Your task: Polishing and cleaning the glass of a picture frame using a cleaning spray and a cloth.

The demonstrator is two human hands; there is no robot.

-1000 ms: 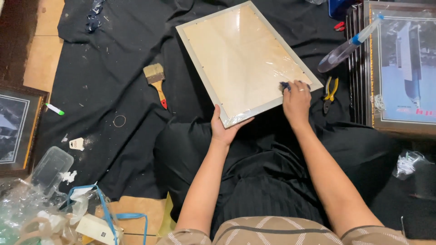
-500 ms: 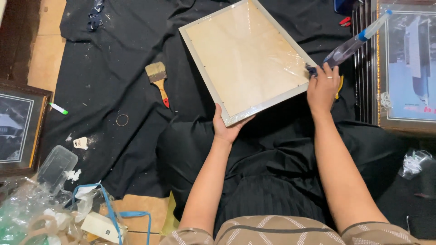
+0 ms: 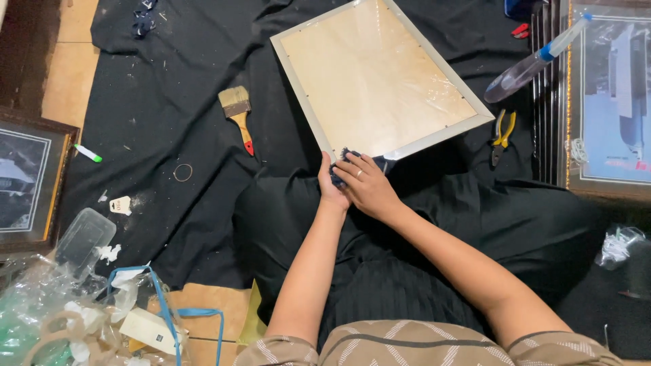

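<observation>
The right hand (image 3: 369, 186) had come back from the far edge to the near corner of the picture frame (image 3: 380, 78), pressing a dark cloth (image 3: 339, 169) there, while the left hand (image 3: 330, 188) gripped that corner to steady the frame on her lap.

A wooden-handled paintbrush (image 3: 239, 116) with a red tip lies on the black cloth (image 3: 169, 88), with a small metal ring (image 3: 182, 172) below it and a green-capped marker (image 3: 87, 153) near the cloth's left edge. Yellow-handled pliers (image 3: 502, 135) lie just below a clear spray bottle (image 3: 536, 61). A dark framed picture (image 3: 27, 179) rests at far left above crumpled plastic wrap (image 3: 41, 312).
</observation>
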